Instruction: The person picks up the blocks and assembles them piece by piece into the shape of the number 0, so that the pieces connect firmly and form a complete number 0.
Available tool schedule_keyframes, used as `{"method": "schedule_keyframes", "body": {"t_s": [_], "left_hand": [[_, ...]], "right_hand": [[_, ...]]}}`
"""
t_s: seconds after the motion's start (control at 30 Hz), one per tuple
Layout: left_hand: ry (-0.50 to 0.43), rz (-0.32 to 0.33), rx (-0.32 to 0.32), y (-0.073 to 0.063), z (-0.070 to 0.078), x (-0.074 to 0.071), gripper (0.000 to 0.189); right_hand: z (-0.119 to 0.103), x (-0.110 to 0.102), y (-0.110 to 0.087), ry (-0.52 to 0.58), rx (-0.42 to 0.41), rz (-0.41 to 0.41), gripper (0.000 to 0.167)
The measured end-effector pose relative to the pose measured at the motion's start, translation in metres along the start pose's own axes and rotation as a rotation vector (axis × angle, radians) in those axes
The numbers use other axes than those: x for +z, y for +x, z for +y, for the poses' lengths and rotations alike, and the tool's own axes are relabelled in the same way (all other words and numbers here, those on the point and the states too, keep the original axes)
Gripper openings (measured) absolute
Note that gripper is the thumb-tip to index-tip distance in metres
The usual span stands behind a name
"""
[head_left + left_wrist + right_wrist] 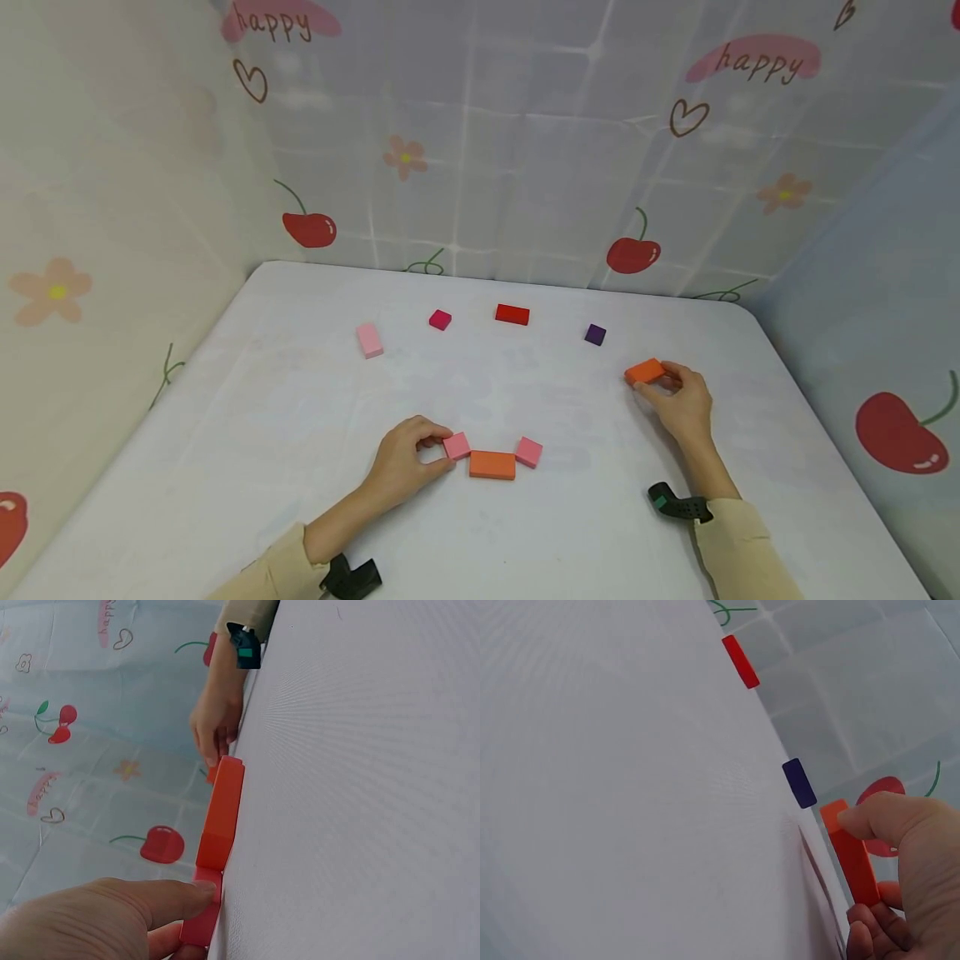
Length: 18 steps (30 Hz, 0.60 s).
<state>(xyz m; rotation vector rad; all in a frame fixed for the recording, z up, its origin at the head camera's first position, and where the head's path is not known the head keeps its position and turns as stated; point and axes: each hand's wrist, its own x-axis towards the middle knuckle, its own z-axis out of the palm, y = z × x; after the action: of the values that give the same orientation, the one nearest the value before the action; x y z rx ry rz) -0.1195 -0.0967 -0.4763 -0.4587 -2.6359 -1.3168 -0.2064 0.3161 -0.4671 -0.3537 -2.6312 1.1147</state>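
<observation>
Near the front middle of the table, an orange block (492, 465) lies between two pink blocks, one at its left end (457, 446) and one at its right (528, 452). My left hand (408, 462) pinches the left pink block between thumb and fingers; in the left wrist view that pink block (201, 919) meets the end of the orange block (222, 814). Over at the right, my right hand (682, 404) holds a second orange block (645, 371) by thumb and fingers. The right wrist view shows this orange block (851, 855) gripped, with the thumb on its near face.
Along the back of the white table (570, 533) lie a light pink block (370, 341), a magenta cube (440, 320), a red block (512, 314) and a dark purple cube (596, 335). A printed curtain (525, 192) stands behind the table's far edge.
</observation>
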Motion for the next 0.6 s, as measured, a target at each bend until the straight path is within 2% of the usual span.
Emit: {"method": "schedule_keyframes", "body": {"t_s": [0.13,0.33,0.6], "left_hand": [[-0.001,-0.002,-0.007,0.000,0.000,0.000,0.029],[0.011,0.012,0.022,0.000,-0.002,0.000,0.029],[0.014,0.008,0.012,0.000,-0.001,0.001,0.029]], "right_hand": [[-0.005,0.003,-0.002,0.045,-0.070,-0.051,0.060],[-0.021,0.014,-0.010,0.066,-0.223,-0.159,0.058],[-0.049,0.031,-0.025,0.113,-0.459,-0.375,0.056]]}}
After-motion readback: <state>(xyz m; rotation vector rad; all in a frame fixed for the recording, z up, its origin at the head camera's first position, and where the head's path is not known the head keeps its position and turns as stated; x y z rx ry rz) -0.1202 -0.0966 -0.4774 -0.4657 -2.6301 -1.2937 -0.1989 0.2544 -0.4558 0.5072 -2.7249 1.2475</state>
